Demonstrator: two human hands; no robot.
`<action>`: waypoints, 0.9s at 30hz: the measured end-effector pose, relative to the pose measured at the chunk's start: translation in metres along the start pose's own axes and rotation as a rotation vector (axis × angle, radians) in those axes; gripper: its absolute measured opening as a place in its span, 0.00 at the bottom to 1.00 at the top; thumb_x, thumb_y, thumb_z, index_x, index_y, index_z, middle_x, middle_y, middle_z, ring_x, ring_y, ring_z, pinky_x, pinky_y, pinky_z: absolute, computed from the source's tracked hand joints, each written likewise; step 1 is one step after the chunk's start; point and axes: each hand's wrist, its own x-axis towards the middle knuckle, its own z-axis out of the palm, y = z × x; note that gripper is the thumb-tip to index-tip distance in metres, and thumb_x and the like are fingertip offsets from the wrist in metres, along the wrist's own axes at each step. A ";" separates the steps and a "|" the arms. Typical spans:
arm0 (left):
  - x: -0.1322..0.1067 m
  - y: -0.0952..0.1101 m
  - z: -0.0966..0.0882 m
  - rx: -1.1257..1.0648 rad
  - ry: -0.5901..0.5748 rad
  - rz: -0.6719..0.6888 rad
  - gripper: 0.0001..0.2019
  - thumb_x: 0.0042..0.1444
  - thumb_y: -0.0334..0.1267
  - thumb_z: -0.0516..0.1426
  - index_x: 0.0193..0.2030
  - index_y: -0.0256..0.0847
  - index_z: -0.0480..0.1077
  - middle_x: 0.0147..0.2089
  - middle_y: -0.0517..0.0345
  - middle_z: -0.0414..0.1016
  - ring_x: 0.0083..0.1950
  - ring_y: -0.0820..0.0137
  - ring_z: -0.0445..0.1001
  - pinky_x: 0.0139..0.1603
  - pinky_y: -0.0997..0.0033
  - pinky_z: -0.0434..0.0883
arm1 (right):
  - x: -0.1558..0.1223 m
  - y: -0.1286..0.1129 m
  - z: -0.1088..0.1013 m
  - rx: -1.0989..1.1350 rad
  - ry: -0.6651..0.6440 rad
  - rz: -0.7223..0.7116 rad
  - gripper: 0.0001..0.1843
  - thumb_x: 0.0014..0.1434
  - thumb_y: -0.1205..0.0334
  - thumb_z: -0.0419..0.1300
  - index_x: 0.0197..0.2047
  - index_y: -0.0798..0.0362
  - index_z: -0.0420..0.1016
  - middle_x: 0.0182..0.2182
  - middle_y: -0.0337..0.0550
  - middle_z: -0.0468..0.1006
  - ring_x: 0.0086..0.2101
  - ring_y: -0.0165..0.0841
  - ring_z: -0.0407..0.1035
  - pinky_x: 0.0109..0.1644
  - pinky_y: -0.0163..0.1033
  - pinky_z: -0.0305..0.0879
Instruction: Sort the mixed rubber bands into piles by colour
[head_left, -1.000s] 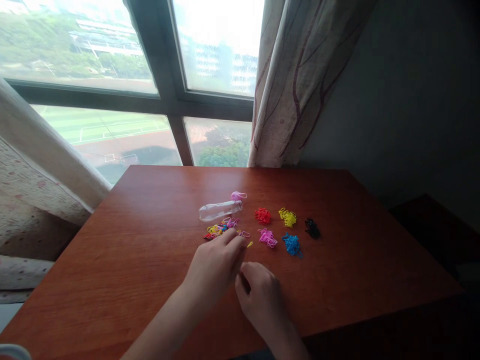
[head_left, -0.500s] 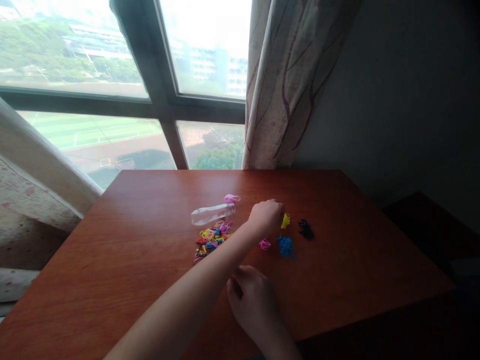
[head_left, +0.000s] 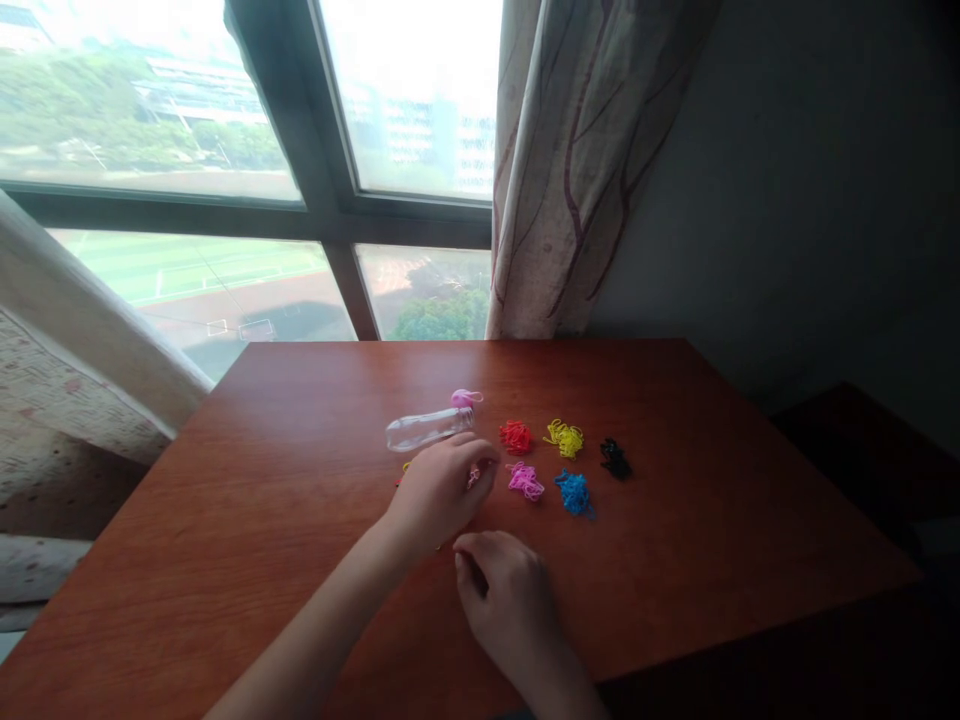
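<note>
Person's left hand, fingers curled, covers most of a mixed pile of thin multicoloured loops; can't tell if gripping any. Same for right hand, loosely curled at brown wooden table. Clear bottle lies beyond on its side; right of left hand: red, yellow, pink, blue, black loop piles

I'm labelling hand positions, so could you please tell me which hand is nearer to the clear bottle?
Left: the left hand is just on the near side of the clear bottle, while the right hand is farther off, toward the near edge of the table.
</note>
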 end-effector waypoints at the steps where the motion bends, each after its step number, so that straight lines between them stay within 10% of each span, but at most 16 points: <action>1: -0.012 -0.004 -0.003 -0.022 0.016 -0.005 0.08 0.60 0.33 0.54 0.38 0.42 0.75 0.37 0.57 0.78 0.37 0.70 0.75 0.36 0.74 0.68 | 0.000 0.000 0.000 0.005 0.000 -0.001 0.09 0.61 0.71 0.54 0.37 0.49 0.74 0.31 0.39 0.78 0.33 0.32 0.71 0.38 0.34 0.57; 12: -0.110 -0.039 0.004 -0.091 0.162 -0.204 0.08 0.63 0.39 0.53 0.39 0.44 0.73 0.32 0.61 0.75 0.29 0.73 0.72 0.32 0.76 0.68 | 0.000 -0.003 0.000 -0.036 -0.028 0.026 0.08 0.61 0.71 0.56 0.36 0.48 0.73 0.30 0.37 0.77 0.33 0.33 0.70 0.38 0.35 0.56; 27: -0.118 -0.035 0.016 0.120 0.148 -0.259 0.09 0.64 0.39 0.51 0.42 0.47 0.73 0.40 0.61 0.78 0.36 0.71 0.79 0.34 0.75 0.71 | 0.008 -0.023 0.011 -0.207 -0.005 0.154 0.09 0.56 0.65 0.67 0.38 0.47 0.72 0.31 0.36 0.78 0.33 0.36 0.73 0.34 0.37 0.56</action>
